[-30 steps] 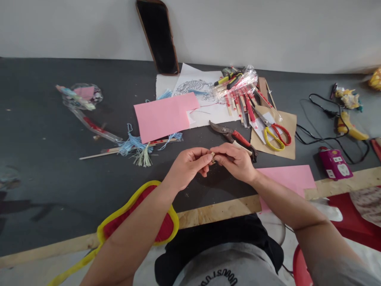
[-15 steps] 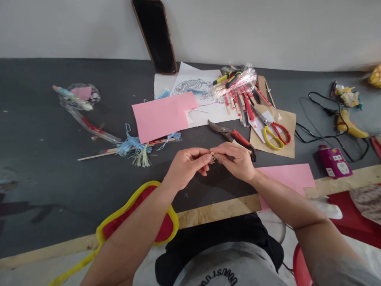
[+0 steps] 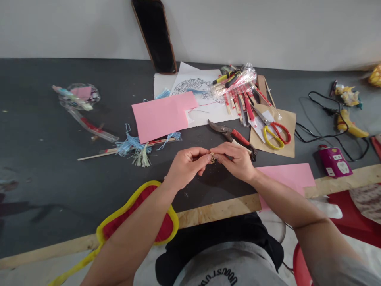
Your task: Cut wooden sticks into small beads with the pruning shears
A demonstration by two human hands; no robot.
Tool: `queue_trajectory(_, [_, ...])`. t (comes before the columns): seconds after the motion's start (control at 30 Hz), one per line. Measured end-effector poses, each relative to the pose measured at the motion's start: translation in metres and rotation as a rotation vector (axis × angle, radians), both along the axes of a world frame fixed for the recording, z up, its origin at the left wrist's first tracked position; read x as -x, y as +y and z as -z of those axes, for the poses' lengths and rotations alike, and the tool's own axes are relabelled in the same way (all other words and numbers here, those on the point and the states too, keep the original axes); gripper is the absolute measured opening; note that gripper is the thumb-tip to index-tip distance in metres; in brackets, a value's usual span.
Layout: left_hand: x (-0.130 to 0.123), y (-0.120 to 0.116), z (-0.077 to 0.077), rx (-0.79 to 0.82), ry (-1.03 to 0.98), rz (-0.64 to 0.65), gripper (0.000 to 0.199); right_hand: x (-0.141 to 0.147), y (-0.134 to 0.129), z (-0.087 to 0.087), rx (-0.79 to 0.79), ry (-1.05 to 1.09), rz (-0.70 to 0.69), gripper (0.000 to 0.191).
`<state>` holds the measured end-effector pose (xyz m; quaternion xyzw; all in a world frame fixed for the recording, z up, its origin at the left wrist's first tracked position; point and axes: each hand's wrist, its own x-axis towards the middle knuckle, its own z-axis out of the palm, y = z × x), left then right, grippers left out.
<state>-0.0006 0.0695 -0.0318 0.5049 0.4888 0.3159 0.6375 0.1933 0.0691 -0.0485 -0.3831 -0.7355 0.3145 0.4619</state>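
Observation:
My left hand (image 3: 190, 163) and my right hand (image 3: 235, 161) meet over the dark table, fingertips almost touching. Between them they pinch a small cluster of pale wooden stick ends (image 3: 212, 158), mostly covered by the fingers. Just beyond my right hand lie pruning shears (image 3: 238, 137) with red handles. Blue and pale green tassels (image 3: 133, 147) rest on thin sticks to the left of my left hand. Under my left forearm is a red pad with a yellow fuzzy edge (image 3: 139, 202).
A pink sheet (image 3: 163, 115) overlaps a dragon drawing (image 3: 192, 85). Scissors (image 3: 275, 133) lie on brown paper, near red-marked sticks (image 3: 238, 101). At the right are a purple power adapter (image 3: 335, 161) and a yellow glue gun (image 3: 351, 125). A phone (image 3: 156, 35) leans against the wall.
Both hands stay in nearly the same place. The left fingers have shifted slightly, and a little more of the small cluster shows between the fingertips.

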Motion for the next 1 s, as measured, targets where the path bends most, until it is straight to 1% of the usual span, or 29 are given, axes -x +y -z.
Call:
queue_trajectory(0.17, [-0.001,0.001,-0.003,-0.017,0.015,-0.001,0.023,0.0,0.0,0.001,0.015,-0.012,0.001,0.016])
queue_trajectory(0.33, [-0.001,0.001,-0.005,-0.034,0.021,-0.003,0.019,0.0,0.0,0.0,-0.033,-0.003,-0.008,0.016])
queue_trajectory(0.43, [0.0,0.002,-0.004,-0.038,0.031,-0.009,0.02,0.0,0.0,0.0,-0.019,-0.031,0.008,0.022])
queue_trajectory(0.53, [0.001,0.003,-0.002,-0.039,0.05,-0.044,0.021,-0.001,0.0,0.001,0.03,-0.051,0.042,0.031])
queue_trajectory(0.7, [0.003,0.007,0.002,-0.058,0.02,-0.113,0.025,0.002,0.0,0.004,0.058,-0.036,0.052,0.027])
queue_trajectory(0.8, [0.002,0.008,0.005,-0.055,-0.03,-0.123,0.027,0.004,0.002,0.005,0.138,0.017,0.043,0.025])
queue_trajectory(0.87, [0.001,0.008,0.006,-0.045,-0.059,-0.121,0.027,0.005,0.007,0.003,0.236,0.116,0.021,0.025])
queue_trajectory(0.93, [0.0,0.008,0.005,-0.03,-0.084,-0.123,0.027,0.004,0.016,-0.003,0.334,0.247,-0.007,0.027])
queue_trajectory(1.0, [0.0,0.008,0.005,-0.022,-0.098,-0.123,0.027,0.003,0.027,-0.012,0.409,0.358,-0.02,0.031])
